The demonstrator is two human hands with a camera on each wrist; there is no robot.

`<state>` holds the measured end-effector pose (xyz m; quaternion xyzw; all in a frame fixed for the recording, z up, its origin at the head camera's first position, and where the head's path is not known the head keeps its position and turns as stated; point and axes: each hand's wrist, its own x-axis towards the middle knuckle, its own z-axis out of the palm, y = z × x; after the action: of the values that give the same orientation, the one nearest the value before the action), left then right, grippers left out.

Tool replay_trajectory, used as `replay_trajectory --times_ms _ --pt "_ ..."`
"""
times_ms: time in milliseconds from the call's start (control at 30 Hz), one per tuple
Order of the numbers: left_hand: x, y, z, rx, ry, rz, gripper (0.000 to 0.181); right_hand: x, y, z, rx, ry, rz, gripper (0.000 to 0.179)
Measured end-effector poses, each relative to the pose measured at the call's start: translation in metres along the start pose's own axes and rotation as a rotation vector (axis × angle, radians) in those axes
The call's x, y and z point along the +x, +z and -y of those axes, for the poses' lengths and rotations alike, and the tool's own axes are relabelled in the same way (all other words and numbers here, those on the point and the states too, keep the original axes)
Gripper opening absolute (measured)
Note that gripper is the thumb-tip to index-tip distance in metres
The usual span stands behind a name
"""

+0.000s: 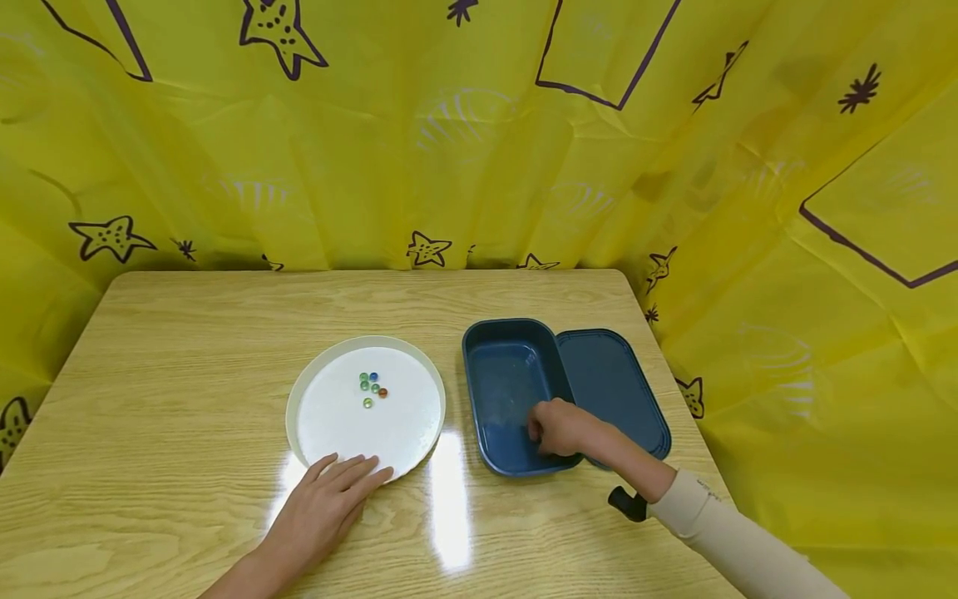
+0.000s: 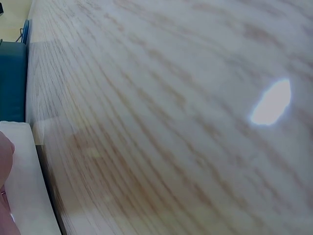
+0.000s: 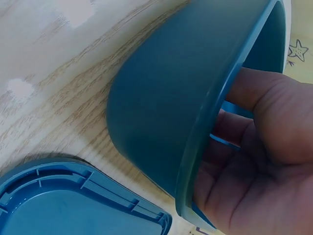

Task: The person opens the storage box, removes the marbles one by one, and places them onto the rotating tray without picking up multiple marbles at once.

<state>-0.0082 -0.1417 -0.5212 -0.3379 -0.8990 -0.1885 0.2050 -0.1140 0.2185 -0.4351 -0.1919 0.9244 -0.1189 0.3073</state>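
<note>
A round white tray [image 1: 322, 416] with a raised rim stands on the wooden table, holding several small glass marbles [image 1: 375, 388] in green, blue and orange-brown. My left hand [image 1: 327, 502] lies with extended fingers over the tray's near rim. To the right is a deep blue rectangular container [image 1: 500, 374] without its lid on. My right hand [image 1: 563, 426] reaches over the container's right wall, with bent fingers pointing down inside it. The right wrist view shows the container wall covering those fingertips, so I cannot tell whether they pinch anything.
A blue lid [image 1: 615, 387] lies flat on the table [image 1: 187, 374], close against the container's right side. Behind the table and along its right side hangs a yellow curtain [image 1: 359, 150] with star drawings. A black strap piece [image 1: 627, 504] sticks out by the right wrist.
</note>
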Motion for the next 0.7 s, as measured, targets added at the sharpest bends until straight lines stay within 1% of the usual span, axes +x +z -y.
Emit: replay_trajectory --times_ms 167,267,367,500,600,700 --pt "-0.0004 0.0000 0.0002 -0.006 0.000 -0.004 0.057 -0.0022 0.0013 0.0000 -0.033 0.003 0.033 0.018" --pt "-0.0005 -0.0003 0.0002 -0.007 -0.002 -0.004 0.057 -0.0025 0.0032 -0.0010 -0.056 -0.011 0.031 0.024" --pt "-0.0004 -0.0006 0.0001 -0.007 -0.006 -0.006 0.057 -0.0021 0.0057 -0.0026 -0.099 -0.042 0.006 0.031" --pt "-0.0004 -0.0010 -0.0001 -0.007 -0.003 -0.008 0.057 -0.0019 0.0079 -0.0047 -0.166 -0.083 -0.048 0.037" --pt "-0.0003 -0.0011 -0.0002 -0.006 0.000 -0.009 0.056 -0.0023 0.0085 -0.0054 -0.196 -0.084 -0.065 0.039" --pt "-0.0001 -0.0010 -0.0003 -0.006 0.001 -0.011 0.057 -0.0027 0.0085 -0.0048 -0.222 -0.072 -0.064 0.041"
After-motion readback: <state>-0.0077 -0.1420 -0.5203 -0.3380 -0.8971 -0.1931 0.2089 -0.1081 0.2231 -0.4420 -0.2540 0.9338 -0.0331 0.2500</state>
